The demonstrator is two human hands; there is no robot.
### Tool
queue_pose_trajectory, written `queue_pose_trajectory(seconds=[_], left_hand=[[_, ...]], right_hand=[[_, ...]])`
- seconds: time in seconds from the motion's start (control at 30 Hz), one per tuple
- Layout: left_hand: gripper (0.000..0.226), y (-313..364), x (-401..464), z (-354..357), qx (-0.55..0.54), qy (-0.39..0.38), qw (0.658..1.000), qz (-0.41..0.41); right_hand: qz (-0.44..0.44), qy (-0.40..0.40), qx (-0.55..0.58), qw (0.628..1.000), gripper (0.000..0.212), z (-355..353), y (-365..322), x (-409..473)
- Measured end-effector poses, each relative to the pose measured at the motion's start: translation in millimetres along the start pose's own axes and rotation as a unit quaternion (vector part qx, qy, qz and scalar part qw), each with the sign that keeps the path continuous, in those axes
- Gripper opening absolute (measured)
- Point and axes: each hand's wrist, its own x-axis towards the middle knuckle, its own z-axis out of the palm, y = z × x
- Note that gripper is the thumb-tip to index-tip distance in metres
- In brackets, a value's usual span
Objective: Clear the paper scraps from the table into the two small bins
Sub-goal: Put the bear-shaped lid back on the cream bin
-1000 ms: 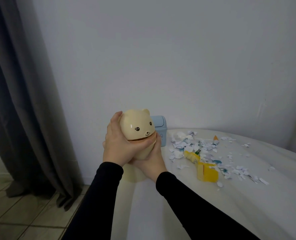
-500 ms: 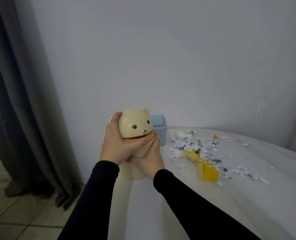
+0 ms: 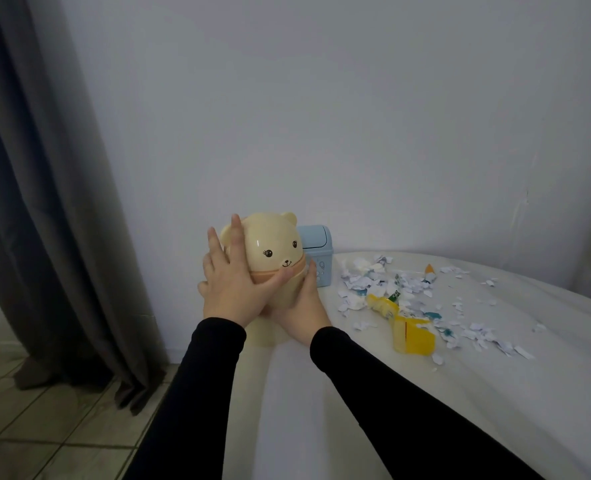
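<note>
The bear bin [image 3: 273,261] is held above the worktop [image 3: 425,393], near its left edge. The left hand [image 3: 233,285] lies flat on its side, fingers straight and spread. The right hand [image 3: 306,306] cups it from below, fingers curled round it. A blue bin [image 3: 318,258] stands just behind. Paper scraps [image 3: 391,289] lie to the right, around a yellow box [image 3: 413,334]. A grey curtain [image 3: 44,202] hangs on the left. No writing can be read.

long black sleeves to wrists, fingers [image 3: 235,237] bare
</note>
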Motion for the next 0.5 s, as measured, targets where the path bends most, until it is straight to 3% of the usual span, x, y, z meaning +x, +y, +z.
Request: queue_pose_trajectory(seconds=[0.1,0.23,0.37,0.5], left_hand=[[0.110,13,-7,-4,0.035,0.050,0.997,0.038],[0.077,44,-23,4,0.050,0.138,0.983,0.114],[0.054,67,-42,31,0.047,0.086,0.975,0.200],[0.047,76,-45,57,0.021,0.021,0.977,0.210]], right_hand=[[0.019,-0.019,-0.046,0.999,0.115,-27,4,-16],[0.010,0.014,-0.161,0.987,0.074,-65,13,-22],[0.006,0.025,-0.209,0.978,0.049,-95,15,-19],[0.022,0.013,-0.197,0.980,0.044,-107,16,-10]])
